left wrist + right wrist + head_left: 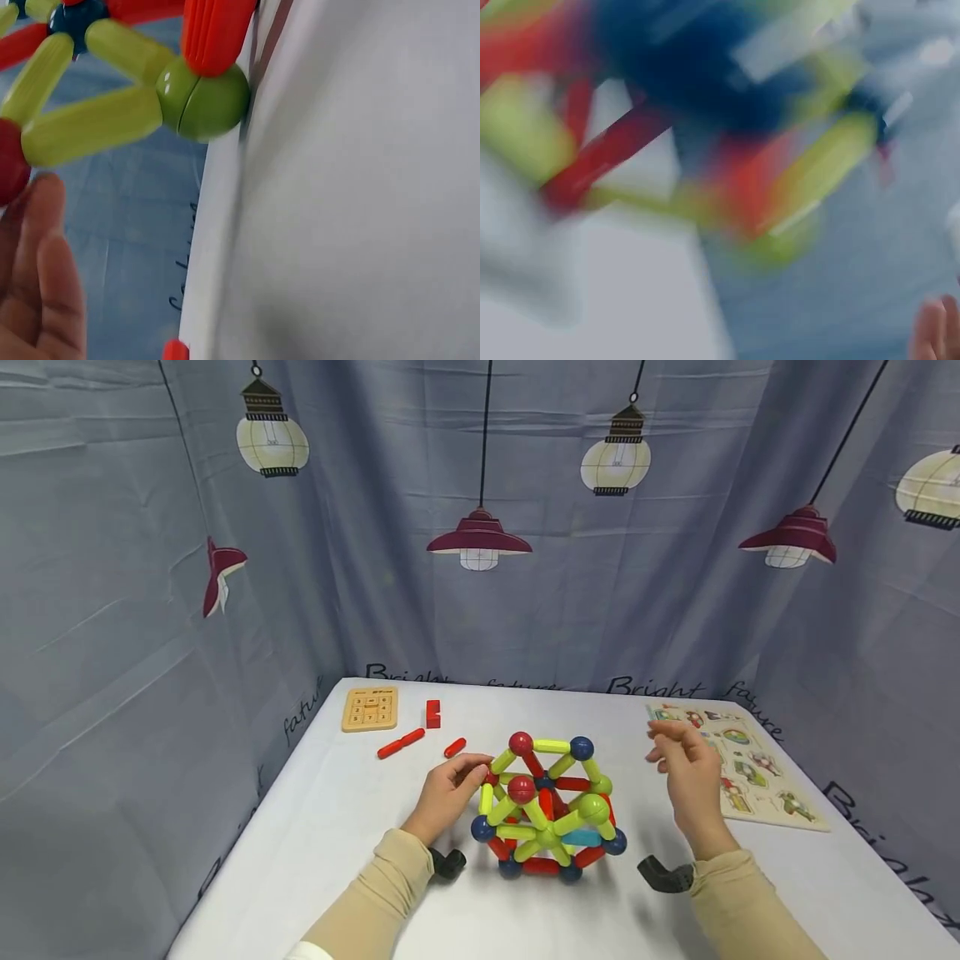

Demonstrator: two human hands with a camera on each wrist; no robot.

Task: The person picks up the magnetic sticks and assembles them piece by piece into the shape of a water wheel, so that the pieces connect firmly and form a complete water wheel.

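A ball-and-rod magnetic construction model (547,835) sits on the table between the two hands, built of lime and red rods, one blue rod, and red, navy and green balls. At its left side, my left hand (450,793) holds a red ball between thumb and fingers. The left wrist view shows fingers (56,277) against that red ball (9,161); the thumb is hidden there. My right hand (690,781) is raised to the right of the model, apart from it, fingers loosely bent around nothing. The right wrist view shows the model (607,154) badly blurred.
Loose red rods (401,743) and a short red rod (454,747) lie behind the left hand, near a red notched block (432,714). A wooden number puzzle (370,708) is at the back left. A picture puzzle board (750,768) lies at the right. Grey curtains (555,610) surround the table.
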